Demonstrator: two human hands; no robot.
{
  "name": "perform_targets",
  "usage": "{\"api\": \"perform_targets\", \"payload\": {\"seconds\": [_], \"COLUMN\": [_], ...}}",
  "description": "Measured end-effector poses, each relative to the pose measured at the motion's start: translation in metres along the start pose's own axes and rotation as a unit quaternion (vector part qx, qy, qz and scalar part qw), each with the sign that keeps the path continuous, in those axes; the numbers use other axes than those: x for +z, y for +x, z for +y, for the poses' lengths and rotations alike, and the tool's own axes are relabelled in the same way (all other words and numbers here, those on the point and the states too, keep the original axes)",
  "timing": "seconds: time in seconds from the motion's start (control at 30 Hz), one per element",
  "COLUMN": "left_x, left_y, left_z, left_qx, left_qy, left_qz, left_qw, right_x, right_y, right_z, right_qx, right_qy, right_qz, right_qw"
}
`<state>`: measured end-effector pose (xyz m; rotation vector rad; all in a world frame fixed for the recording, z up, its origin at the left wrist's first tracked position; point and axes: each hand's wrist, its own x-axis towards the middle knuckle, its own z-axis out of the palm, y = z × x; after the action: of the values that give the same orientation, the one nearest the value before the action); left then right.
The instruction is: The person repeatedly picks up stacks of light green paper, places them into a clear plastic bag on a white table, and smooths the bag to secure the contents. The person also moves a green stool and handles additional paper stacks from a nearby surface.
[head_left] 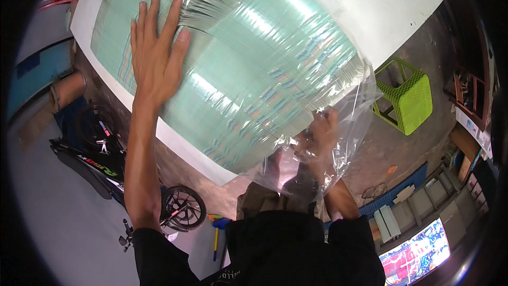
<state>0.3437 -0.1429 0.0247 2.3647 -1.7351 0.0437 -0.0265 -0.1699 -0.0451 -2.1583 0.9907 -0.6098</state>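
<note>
Rows of thin pale green sheets or packets (222, 90), marked with small coloured stripes, lie tightly packed on a white tabletop (402, 10). Over their right part stretches a clear plastic bag (354, 119), shiny and wrinkled, its loose end gathered at the near right corner. My left hand (157, 63) rests flat on the upper left of the rows, fingers spread, beside a gap where the sheets fan apart. At the near right end, my right hand (324, 132) shows through the film. Its fingers are curled on the plastic by the corner of the rows, and the fingertips are partly hidden.
Right of the table stands a bright green plastic stool (411, 100). A black two-wheeled bike (100, 167) is on the floor at the left, near a brown roll (70, 90). Lower right, a lit screen (423, 251) sits by boxes and shelving.
</note>
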Motion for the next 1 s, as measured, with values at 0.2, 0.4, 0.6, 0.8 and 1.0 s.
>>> {"api": "perform_targets", "payload": {"seconds": [0.2, 0.4, 0.6, 0.8, 1.0], "left_x": [0.000, -0.006, -0.005, 0.012, 0.007], "left_y": [0.005, 0.004, 0.025, 0.027, 0.032], "left_z": [0.001, 0.013, 0.133, 0.164, 0.161], "left_qx": [0.011, -0.017, 0.140, 0.156, 0.129], "left_qy": [0.003, 0.065, -0.051, -0.040, -0.036], "left_qz": [0.001, -0.038, -0.054, -0.081, -0.075], "left_qw": [1.000, 0.997, 0.987, 0.984, 0.988], "right_x": [0.000, -0.026, -0.001, 0.044, 0.016], "right_y": [0.023, 0.025, -0.059, 0.029, 0.042], "right_z": [-0.012, -0.027, 0.037, 0.025, 0.053], "right_qx": [0.014, 0.089, 0.320, 0.095, 0.095], "right_qy": [0.045, 0.052, 0.473, 0.874, 0.773], "right_qz": [0.022, -0.072, 0.207, 0.220, 0.292], "right_qw": [0.999, 0.992, 0.795, 0.422, 0.555]}}
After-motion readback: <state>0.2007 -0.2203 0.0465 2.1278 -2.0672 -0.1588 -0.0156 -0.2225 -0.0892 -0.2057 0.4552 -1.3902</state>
